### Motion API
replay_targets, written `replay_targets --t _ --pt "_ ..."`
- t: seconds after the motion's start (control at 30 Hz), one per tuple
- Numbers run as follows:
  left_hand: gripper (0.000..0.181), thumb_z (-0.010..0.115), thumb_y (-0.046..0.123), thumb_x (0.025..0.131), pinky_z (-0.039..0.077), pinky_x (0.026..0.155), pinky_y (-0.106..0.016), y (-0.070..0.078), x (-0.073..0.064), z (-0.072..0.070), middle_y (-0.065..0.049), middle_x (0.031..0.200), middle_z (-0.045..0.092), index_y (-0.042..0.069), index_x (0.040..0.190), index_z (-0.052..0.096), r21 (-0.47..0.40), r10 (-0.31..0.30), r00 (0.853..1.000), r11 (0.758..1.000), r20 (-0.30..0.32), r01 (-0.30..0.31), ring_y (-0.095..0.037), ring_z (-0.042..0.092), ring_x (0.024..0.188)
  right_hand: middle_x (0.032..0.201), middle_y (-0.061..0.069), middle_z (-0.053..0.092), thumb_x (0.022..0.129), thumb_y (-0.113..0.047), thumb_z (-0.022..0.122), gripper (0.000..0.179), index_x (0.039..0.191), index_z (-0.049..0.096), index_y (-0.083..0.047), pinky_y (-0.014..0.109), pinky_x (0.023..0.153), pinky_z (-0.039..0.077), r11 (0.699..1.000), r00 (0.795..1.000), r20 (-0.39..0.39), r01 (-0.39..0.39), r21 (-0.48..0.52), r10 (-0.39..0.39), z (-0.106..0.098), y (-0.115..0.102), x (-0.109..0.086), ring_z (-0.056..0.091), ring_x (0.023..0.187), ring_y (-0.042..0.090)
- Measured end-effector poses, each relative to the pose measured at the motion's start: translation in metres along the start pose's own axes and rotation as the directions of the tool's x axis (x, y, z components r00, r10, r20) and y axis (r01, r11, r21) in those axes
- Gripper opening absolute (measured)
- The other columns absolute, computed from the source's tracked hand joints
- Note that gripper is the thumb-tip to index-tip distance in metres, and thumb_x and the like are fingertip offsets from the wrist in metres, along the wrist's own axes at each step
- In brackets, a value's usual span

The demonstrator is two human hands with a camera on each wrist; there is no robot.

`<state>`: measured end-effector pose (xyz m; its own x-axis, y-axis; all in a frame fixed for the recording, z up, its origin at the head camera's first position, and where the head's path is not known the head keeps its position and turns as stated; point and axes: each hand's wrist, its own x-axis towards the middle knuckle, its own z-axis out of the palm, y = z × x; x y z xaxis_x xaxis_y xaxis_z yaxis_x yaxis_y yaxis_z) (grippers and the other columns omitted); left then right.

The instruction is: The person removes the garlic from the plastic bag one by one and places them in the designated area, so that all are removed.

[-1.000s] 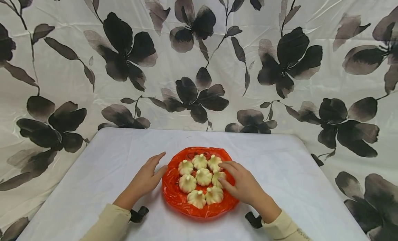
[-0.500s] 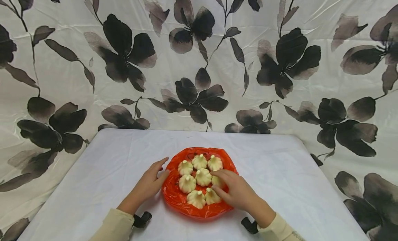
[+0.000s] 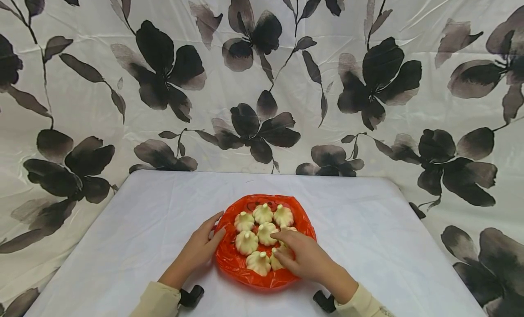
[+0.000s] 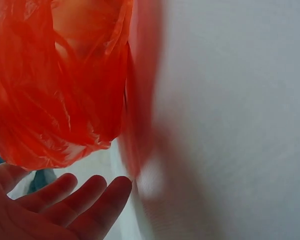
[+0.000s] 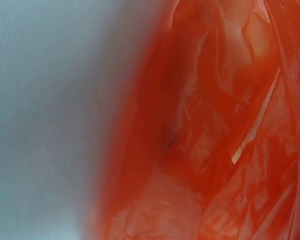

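Observation:
Several pale cream garlic bulbs (image 3: 246, 242), stems upward, sit on a round holder covered with a crinkled red plastic bag (image 3: 229, 264). My left hand (image 3: 199, 244) is at the holder's left side, fingertips right at the red edge. In the left wrist view its fingers (image 4: 102, 207) are loosely spread beside the plastic. Over the right front of the holder, my right hand (image 3: 309, 258) overlaps a couple of bulbs and partly hides them. Its thumb and forefinger stay apart above the garlic. Red plastic (image 5: 215, 125) fills most of the right wrist view, where that hand's fingers are hidden.
A white cloth covers the table (image 3: 352, 208). Behind it hangs a pale curtain (image 3: 311, 17) with dark flower prints. Black wrist-worn pieces (image 3: 191, 296) stick out by both cuffs.
My right hand has moved left and toward me, from the right-hand bulbs to the front ones. My left hand has shifted slightly right, up to the bag's edge. The bulbs stay put.

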<state>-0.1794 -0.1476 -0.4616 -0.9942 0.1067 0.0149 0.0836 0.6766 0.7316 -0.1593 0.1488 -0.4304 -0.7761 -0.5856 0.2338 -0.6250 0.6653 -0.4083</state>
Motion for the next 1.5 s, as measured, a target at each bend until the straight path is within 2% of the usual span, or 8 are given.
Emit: replay_targets --t 0.1,0.3,0.5,0.83,0.97,1.17,1.5 --pt "0.059 0.048 0.039 0.100 0.035 0.110 -0.060 0.0002 -0.0004 0.0009 -0.011 0.155 0.037 0.023 0.153 0.029 -0.014 0.008 1.000 1.000 -0.002 -0.008 -0.037 0.041 0.138 0.124 0.000 0.066 0.093 -0.030 0.062 0.039 0.129 0.060 -0.016 0.042 0.100 0.051 1.000 1.000 0.017 0.004 0.009 -0.004 0.0006 -0.0013 0.0007 0.061 0.119 0.020" --pt "0.058 0.047 0.036 0.101 0.031 0.113 -0.058 0.0008 -0.0012 0.0025 -0.010 0.156 0.035 0.021 0.153 0.028 -0.025 0.041 0.999 0.999 -0.003 -0.041 -0.036 0.033 0.143 0.112 0.000 0.070 0.094 -0.024 0.062 0.032 0.124 0.063 -0.015 0.033 0.088 0.056 0.998 0.998 -0.009 0.055 0.020 -0.055 0.0038 -0.0010 0.0009 0.066 0.100 0.013" --pt "0.057 0.047 0.036 0.101 0.031 0.113 -0.058 0.0009 -0.0026 0.0040 -0.010 0.156 0.035 0.021 0.153 0.028 -0.025 0.058 0.998 0.998 -0.011 -0.058 -0.037 0.033 0.144 0.111 -0.001 0.071 0.093 -0.021 0.064 0.028 0.120 0.065 -0.016 0.032 0.088 0.056 0.997 0.998 -0.007 0.056 0.045 -0.055 0.0056 -0.0019 -0.0001 0.066 0.102 0.012" --pt "0.053 0.047 0.032 0.101 0.032 0.114 -0.056 0.0002 -0.0033 0.0072 -0.008 0.155 0.038 0.024 0.151 0.034 -0.034 0.041 0.999 0.999 -0.010 -0.042 -0.034 0.033 0.144 0.109 -0.002 0.071 0.093 -0.019 0.064 0.025 0.117 0.065 -0.017 0.027 0.086 0.056 0.997 0.997 -0.002 0.072 0.033 -0.072 0.0072 -0.0026 -0.0010 0.065 0.099 0.008" --pt "0.051 0.047 0.031 0.101 0.032 0.114 -0.056 0.0006 -0.0035 0.0071 -0.008 0.154 0.038 0.023 0.150 0.035 -0.036 0.039 0.999 0.999 -0.013 -0.039 -0.034 0.034 0.144 0.105 -0.003 0.070 0.092 -0.016 0.065 0.022 0.114 0.066 -0.017 0.025 0.082 0.057 0.995 0.995 -0.032 0.093 0.018 -0.093 0.0080 -0.0017 -0.0018 0.065 0.096 0.007" --pt "0.051 0.047 0.030 0.101 0.034 0.112 -0.056 0.0017 -0.0037 0.0068 -0.010 0.153 0.039 0.021 0.150 0.035 -0.035 0.068 0.997 0.997 -0.035 -0.069 -0.035 0.036 0.142 0.099 -0.007 0.068 0.090 -0.014 0.067 0.018 0.107 0.066 -0.020 0.021 0.077 0.056 0.992 0.986 -0.105 0.128 -0.006 -0.128 0.0077 0.0000 -0.0032 0.064 0.089 0.004" --pt "0.051 0.048 0.028 0.101 0.038 0.110 -0.055 0.0038 -0.0034 0.0058 -0.012 0.152 0.041 0.017 0.149 0.037 -0.027 0.062 0.997 0.998 -0.040 -0.063 -0.035 0.040 0.140 0.099 -0.008 0.066 0.089 -0.009 0.067 0.018 0.105 0.066 -0.017 0.022 0.078 0.057 0.989 0.968 -0.208 0.146 0.004 -0.143 -0.0008 0.0027 -0.0013 0.063 0.090 0.004"
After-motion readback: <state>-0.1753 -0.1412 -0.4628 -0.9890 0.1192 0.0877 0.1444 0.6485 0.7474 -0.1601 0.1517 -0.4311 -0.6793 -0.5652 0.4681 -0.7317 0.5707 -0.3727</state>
